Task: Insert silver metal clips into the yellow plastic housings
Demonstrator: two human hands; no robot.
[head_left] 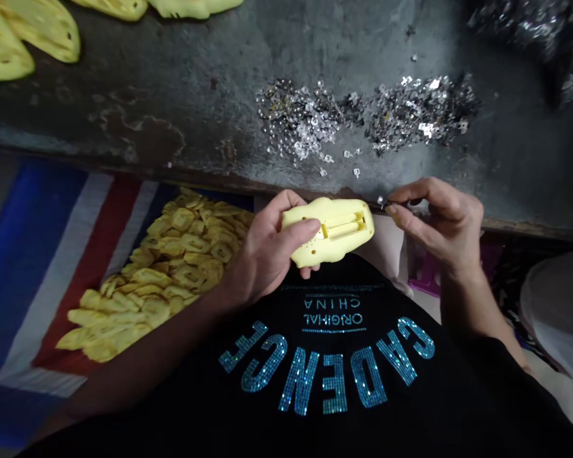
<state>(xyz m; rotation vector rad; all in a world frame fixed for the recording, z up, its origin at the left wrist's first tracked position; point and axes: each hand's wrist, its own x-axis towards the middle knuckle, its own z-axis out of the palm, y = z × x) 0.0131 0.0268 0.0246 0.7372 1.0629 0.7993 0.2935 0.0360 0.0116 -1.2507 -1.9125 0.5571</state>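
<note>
Dropping is risked, as a tiny metal clip [381, 200] is pinched at the fingertips by the right hand [451, 226]; a yellow casing [337, 249] is clamped by the left hand [270, 245].

Held shell [337, 250]: pale yellow plastic, smooth, soft sheen
Small clips [305, 121]: bright silvery metal, glossy
Tabletop [210, 83]: dark grey, metal-looking, worn, with rough brown patches near the left edge
Striped sheet [38, 242]: blue, white and red, creased, low sheen
Shirt [315, 362]: matt black cloth, glittering blue studded lettering
</note>
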